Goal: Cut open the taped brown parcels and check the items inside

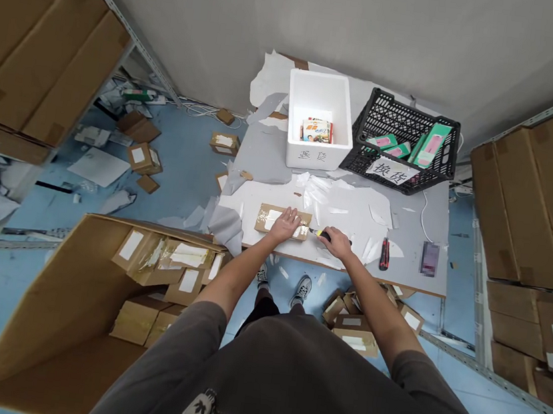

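Observation:
A small taped cardboard box with a white label lies at the table's front edge. My left hand rests flat on top of it, fingers stretched out. In my right hand is a black and yellow utility knife, its blade pointing left at the right end of the box. The blade tip is at or very near the cardboard; whether it cuts in I cannot tell. A red and black utility knife lies on the table to the right.
Behind the box stand a white foam bin with small packs and a black crate with green boxes. A large carton of parcels is at left. Paper scraps litter the table; a blurred rectangular object lies right.

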Motion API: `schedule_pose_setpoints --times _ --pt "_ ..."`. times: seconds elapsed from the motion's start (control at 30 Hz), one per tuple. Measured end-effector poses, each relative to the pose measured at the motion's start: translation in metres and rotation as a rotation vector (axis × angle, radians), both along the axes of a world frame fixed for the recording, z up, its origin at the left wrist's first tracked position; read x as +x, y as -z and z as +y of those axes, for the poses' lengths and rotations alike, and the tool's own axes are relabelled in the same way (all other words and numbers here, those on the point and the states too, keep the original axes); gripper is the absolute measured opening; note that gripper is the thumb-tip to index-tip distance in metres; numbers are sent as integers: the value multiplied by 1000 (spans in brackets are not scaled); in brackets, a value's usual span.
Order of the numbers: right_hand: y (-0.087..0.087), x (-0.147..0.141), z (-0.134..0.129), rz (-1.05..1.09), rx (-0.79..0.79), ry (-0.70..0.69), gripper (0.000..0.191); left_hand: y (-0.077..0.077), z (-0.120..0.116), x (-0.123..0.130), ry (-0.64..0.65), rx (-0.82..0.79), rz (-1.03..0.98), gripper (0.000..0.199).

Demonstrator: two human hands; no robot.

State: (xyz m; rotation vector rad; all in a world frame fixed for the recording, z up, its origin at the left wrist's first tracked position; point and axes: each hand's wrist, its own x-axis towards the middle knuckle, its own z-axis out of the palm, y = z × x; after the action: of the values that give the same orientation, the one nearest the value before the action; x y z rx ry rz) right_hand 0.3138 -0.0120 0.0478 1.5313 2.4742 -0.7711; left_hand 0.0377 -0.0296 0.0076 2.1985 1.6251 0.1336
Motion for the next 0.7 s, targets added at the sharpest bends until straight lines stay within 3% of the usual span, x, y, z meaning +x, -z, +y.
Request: schedule_pose_setpoints --times 0.33,0.57,0.7 --pt "1 -19 0 -8 -15 -1 36 -4 -3 -1 -17 12 -4 46" --pt "7 -32 2 -66 99 67 38 7 -7 1 -62 55 -73 37" --pt "6 -36 15 -61 110 6 36 14 -7 2 -112 108 -179 35"
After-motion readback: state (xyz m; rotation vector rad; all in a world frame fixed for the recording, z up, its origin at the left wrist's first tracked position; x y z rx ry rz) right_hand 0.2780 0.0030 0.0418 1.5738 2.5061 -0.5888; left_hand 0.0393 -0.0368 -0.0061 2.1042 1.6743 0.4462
